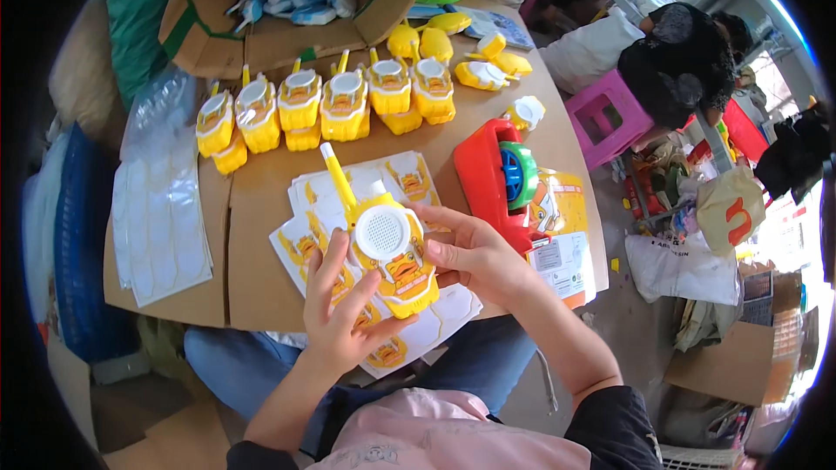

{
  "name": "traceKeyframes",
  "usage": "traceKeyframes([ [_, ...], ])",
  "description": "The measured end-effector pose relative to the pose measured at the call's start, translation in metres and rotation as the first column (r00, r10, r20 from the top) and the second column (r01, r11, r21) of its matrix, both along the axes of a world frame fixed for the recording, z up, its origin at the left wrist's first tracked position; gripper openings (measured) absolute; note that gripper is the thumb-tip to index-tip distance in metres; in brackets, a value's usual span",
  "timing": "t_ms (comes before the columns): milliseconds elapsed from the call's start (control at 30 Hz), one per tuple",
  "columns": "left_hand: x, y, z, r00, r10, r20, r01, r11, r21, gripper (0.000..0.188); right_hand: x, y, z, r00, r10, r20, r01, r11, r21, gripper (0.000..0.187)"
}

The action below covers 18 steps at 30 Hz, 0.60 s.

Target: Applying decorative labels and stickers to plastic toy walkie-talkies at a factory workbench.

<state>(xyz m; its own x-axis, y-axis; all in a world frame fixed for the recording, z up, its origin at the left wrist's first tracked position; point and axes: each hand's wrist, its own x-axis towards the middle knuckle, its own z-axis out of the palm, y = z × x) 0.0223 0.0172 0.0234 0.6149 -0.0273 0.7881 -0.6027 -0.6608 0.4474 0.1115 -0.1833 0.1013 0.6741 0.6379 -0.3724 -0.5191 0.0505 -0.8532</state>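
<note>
A yellow toy walkie-talkie [409, 289] with a white round speaker grille, a white-tipped antenna and a duck sticker is held above the table. My right hand [483, 259] grips its right edge between thumb and fingers. At its left side, my left hand [335, 326] has its fingers spread, with the fingertips at the toy's lower left face. Whether they press on it is hard to tell. Beneath both hands lie overlapping sheets of duck stickers [409, 172], partly hidden by the toy and hands.
Several finished-looking yellow toys [346, 104] stand in a row across the table. A red tape dispenser [475, 178] is at the right, clear plastic sheets [161, 218] at the left. Behind the row sits a cardboard box [209, 43] with blue-white pieces. Another person [675, 61] sits beyond a pink stool [610, 113].
</note>
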Motion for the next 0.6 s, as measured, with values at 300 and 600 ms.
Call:
traceKeyframes([
  [300,0.004,0.030,-0.014,0.842,0.207,-0.498,0.022,0.910,0.415,0.075,0.173,-0.073,0.036,0.709,-0.218,0.671,0.490,0.836,-0.247,0.051],
  [600,0.024,0.027,-0.011,0.822,0.062,-0.567,0.225,0.878,0.423,0.081,0.196,-0.039,0.035,0.683,-0.331,0.651,0.526,0.842,-0.123,0.051],
])
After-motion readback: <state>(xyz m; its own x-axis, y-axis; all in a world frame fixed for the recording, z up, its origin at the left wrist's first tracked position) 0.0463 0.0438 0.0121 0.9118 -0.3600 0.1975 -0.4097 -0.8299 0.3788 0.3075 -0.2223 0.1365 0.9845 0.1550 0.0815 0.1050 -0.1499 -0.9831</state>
